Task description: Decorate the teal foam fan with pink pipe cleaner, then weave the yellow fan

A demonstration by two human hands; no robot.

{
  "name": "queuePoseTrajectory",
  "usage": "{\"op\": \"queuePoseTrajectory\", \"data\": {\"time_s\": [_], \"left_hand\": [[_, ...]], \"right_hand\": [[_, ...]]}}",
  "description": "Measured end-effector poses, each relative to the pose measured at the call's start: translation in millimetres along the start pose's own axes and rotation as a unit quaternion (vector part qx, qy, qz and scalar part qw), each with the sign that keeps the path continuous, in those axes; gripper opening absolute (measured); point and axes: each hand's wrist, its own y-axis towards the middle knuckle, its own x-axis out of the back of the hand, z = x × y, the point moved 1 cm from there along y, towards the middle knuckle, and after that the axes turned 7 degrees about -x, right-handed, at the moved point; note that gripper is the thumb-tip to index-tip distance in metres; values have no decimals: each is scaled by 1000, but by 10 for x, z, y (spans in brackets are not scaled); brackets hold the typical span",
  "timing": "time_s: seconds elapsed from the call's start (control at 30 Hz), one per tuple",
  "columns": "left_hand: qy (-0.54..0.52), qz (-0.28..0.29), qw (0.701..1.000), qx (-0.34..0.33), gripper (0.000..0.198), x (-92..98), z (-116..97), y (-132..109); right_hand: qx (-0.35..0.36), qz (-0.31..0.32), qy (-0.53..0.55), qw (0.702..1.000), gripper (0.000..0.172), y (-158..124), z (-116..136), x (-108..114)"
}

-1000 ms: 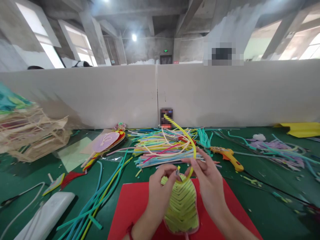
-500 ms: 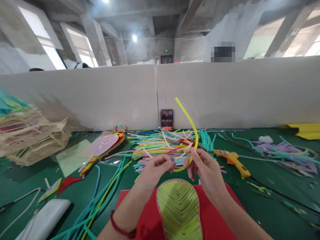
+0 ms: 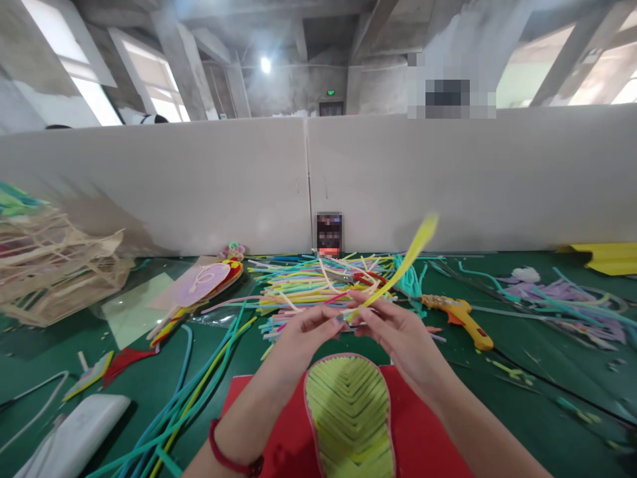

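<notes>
Above the desk my left hand (image 3: 316, 332) pinches the lower end of a yellow strip (image 3: 405, 262), its thumb and fingers pressed together. Close beside it, my right hand (image 3: 391, 328) has its fingers round the same strip, which rises to the upper right, its tip blurred. Below both hands a green sole-shaped piece (image 3: 350, 411) with a chevron pattern and pink edging lies on a red sheet (image 3: 428, 425). Behind my hands is a pile of coloured strips (image 3: 283, 285) with red-handled scissors (image 3: 365, 279) on it.
A yellow glue gun (image 3: 468, 322) lies right of the pile. Phone (image 3: 329, 234) leans on the grey partition (image 3: 223, 186). At left are a lilac fan (image 3: 202, 285), long strips (image 3: 199, 392), a white box-like device (image 3: 82, 431) and a beige frame model (image 3: 60, 272).
The yellow strip's free end has swung down to the right and its lower loop no longer shows. My right hand has moved left, closer to my left hand. The view has shifted slightly.
</notes>
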Motion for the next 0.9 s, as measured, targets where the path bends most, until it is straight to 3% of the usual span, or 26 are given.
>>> {"op": "queuePoseTrajectory", "data": {"time_s": [0.17, 0.23, 0.5, 0.73, 0.9], "left_hand": [[-17, -22, 1000, -4, 24, 46, 24, -4], [-2, -6, 1000, -1, 22, 64, -5, -9], [25, 70, 997, -3, 13, 104, -99, 5], [194, 47, 979, -49, 17, 112, -113, 3], [173, 127, 976, -23, 17, 79, -144, -32]], "right_hand": [[-25, 12, -39, 999, 36, 5, -68, -29], [-51, 5, -7, 999, 42, 12, -85, -21], [-67, -38, 60, 995, 32, 61, -70, 121], [-83, -14, 42, 996, 36, 41, -59, 97], [-79, -38, 19, 996, 44, 37, -22, 89]]}}
